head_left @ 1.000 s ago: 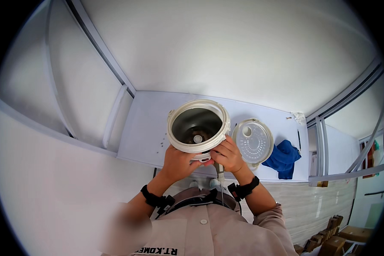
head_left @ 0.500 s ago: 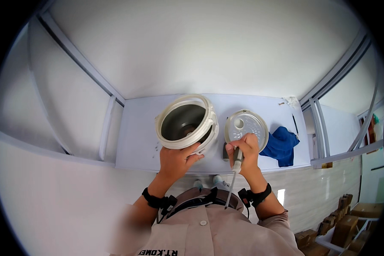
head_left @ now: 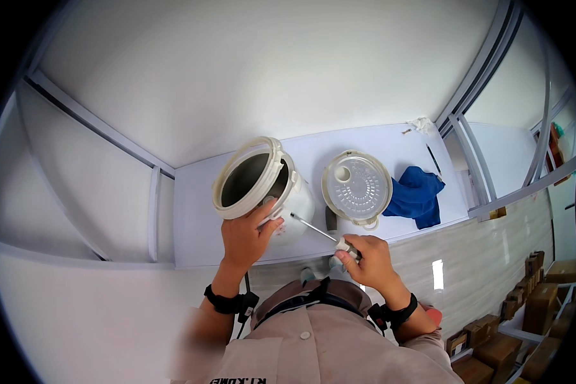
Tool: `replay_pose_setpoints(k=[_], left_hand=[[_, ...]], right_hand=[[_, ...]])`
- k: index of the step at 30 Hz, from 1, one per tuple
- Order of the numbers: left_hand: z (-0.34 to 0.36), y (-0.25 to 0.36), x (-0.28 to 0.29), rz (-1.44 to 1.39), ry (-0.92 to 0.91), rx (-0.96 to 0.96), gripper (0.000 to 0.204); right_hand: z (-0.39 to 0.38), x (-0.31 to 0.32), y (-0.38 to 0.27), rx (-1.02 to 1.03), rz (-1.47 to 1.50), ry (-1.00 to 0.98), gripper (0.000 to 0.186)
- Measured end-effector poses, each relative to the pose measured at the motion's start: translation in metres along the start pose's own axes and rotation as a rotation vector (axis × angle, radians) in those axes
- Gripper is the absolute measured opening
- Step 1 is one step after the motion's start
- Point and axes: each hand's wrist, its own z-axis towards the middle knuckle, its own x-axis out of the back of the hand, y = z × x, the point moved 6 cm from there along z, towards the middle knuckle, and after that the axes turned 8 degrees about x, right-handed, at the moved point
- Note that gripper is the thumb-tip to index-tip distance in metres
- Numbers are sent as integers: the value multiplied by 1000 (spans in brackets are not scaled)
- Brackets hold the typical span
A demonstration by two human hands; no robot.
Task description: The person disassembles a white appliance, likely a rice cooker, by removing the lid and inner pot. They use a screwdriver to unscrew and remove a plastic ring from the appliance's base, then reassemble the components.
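A white pot-shaped appliance body (head_left: 296, 201), like that of a rice cooker, stands tilted on the left part of the table with its dark inside facing up and left. My left hand (head_left: 244, 242) is closed on the near side of its rim. In my right hand (head_left: 376, 262) is a screwdriver (head_left: 315, 229), gripped by its handle in front of the table edge. Its shaft points up and left, the tip at the pot's side; whether it touches cannot be made out. To the right lies a round lid (head_left: 358, 187) with its metal underside up.
A grey handle-like piece (head_left: 331, 219) lies beside the lid. Right of it is a crumpled blue cloth (head_left: 416, 195), with a thin dark rod (head_left: 434, 160) and white crumpled paper (head_left: 420, 124) farther back. Cardboard boxes (head_left: 499, 352) stand at the lower right.
The screwdriver has swung from pointing down toward me to pointing at the pot's side. My right hand has moved down, away from the lid. The pot has tilted and turned further left.
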Motion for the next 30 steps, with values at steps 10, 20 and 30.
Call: replay_pose_setpoints(k=[10,20,30], left_hand=[[10,-7,-1,-19,-76,104,39],[15,-3,-2,-93,-94,165,39],[10,13,-9,-54,-18,122,35]], right_hand=[[15,1,-25,-55,-66,55,44],[27,-11,-26,-122,-54,-39,40],[41,11,-47,-173,-188,-172,35]])
